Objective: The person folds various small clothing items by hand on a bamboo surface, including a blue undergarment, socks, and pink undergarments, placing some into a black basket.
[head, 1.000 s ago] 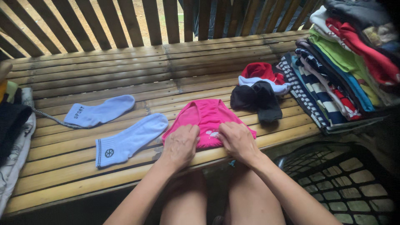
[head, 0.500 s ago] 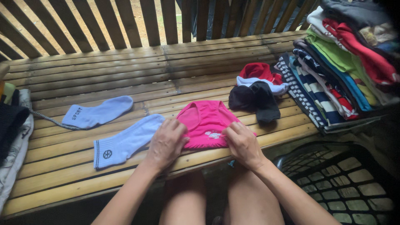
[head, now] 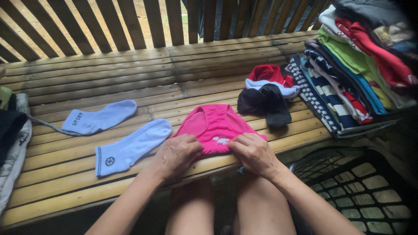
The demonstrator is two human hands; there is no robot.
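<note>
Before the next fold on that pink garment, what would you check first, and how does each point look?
1. Both hands on the pink garment: ok. The left hand and right hand pinch its near edge.
2. Garment lying flat on the bamboo bench: ok, though the near edge is bunched under the fingers.
3. Room behind the garment for a fold: ok, bare slats there.
4. The two white socks clear of it: not ok, one sock's toe end lies close beside the left edge.
5. The dark folded piece clear on the right: ok, apart from it.
6. Firmness of each grip: cannot tell.
</note>
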